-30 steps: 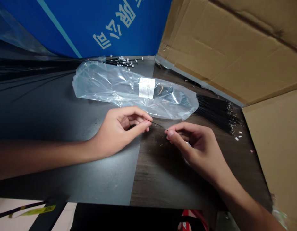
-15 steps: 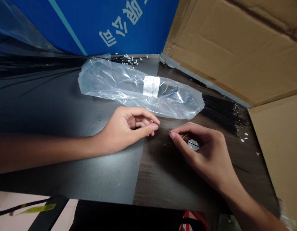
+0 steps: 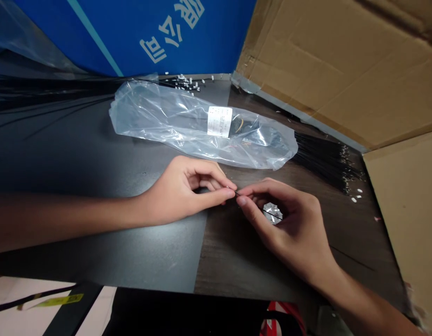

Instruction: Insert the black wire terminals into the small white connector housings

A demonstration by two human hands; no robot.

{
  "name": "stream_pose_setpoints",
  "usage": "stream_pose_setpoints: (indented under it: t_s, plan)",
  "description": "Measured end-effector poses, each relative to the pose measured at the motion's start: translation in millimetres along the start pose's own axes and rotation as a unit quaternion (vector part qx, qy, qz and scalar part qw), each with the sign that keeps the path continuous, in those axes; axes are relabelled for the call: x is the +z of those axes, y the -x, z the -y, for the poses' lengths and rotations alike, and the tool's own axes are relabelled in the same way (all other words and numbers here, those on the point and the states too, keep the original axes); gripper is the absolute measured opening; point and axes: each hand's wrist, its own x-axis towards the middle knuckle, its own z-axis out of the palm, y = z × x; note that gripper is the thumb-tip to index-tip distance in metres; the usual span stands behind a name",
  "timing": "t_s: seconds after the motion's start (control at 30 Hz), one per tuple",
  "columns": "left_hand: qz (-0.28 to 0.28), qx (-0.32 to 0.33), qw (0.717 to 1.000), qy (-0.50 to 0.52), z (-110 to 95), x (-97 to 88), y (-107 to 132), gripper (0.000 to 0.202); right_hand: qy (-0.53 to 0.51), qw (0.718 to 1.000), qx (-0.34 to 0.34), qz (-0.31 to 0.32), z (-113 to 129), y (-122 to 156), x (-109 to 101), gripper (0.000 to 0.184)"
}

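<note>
A thin black wire (image 3: 238, 193) runs between my two hands, low over the dark wood-grain part of the table. My left hand (image 3: 191, 189) pinches its end between thumb and forefinger, with a tiny light tip just showing at the fingertips. Close beside it, thumb and forefinger of my right hand (image 3: 289, 219) are closed on the same wire. The fingertips of the two hands almost meet. Under my right palm the wire passes over a small shiny heap of clear and white bits (image 3: 273, 206), partly hidden by the hand.
Behind my hands lies a clear plastic bag (image 3: 167, 116) with a white label (image 3: 219, 121). A bundle of black wires (image 3: 317, 156) sticks out of its right end. More black wires (image 3: 55, 91) with white connectors (image 3: 188, 84) lie at back left. Cardboard (image 3: 335, 70) and a blue panel (image 3: 132, 28) border the table.
My right hand has moved slightly left along the wire, up to my left fingertips. The stretch of wire showing between the hands is shorter, and the shiny heap is more exposed.
</note>
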Motion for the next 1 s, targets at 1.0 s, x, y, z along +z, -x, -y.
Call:
stream_pose_setpoints:
  t_s: [1.0]
  plan:
    - [0.034, -0.038, 0.997, 0.058, 0.4, -0.5, -0.1, 0.020, -0.202, 0.966, 0.139, 0.079, 4.4, -7.5, -6.6, 0.009]
